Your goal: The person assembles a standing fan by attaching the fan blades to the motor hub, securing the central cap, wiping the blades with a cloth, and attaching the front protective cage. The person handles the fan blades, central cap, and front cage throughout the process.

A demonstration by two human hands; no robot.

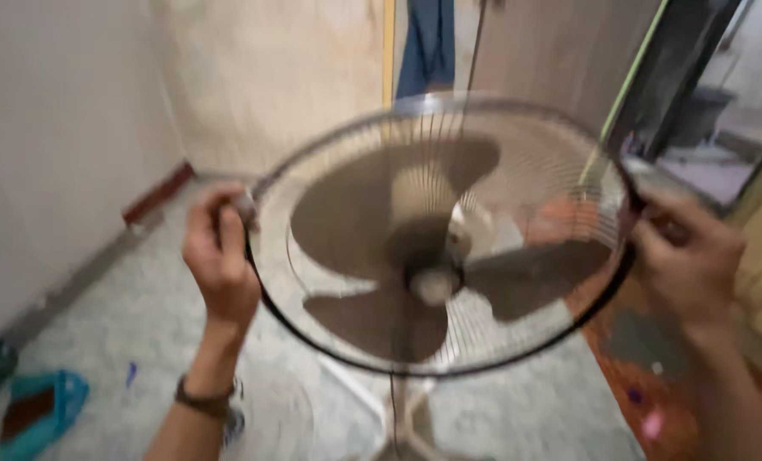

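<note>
Fingers [227,224] of the left hand [220,256] curled tight on the left rim of the fan guard [526,171], thumb side toward a small grey clip [246,205] at the edge. Fingers of the right hand [688,256] closed on the right rim, knuckles blurred, exact grip on the wire hard to make out. Dark band [203,399] on the left wrist.

Head view, blurred throughout. Round wire guard held up between both hands, slightly tilted, dark ring around its edge. Behind the wires, brownish fan blades [381,316] spread around a pale hub [432,283]. Below, a pale fan stand [402,418] dropping toward the floor [142,316], thin dark cord running down beside it.

Speckled grey-green floor, pale and worn. Plain light wall [56,128] on the left, dark reddish skirting [155,195] along its foot. Blue-green slipper [43,414] at lower left, a darker green thing just beside it at the frame edge. Orange-red patterned mat [646,376] at lower right, partly under the right forearm. Blue cloth [428,43] hanging at the top centre beside a yellowish strip. Dark door frame [680,68] at upper right, brighter space beyond, too smeared to read.
</note>
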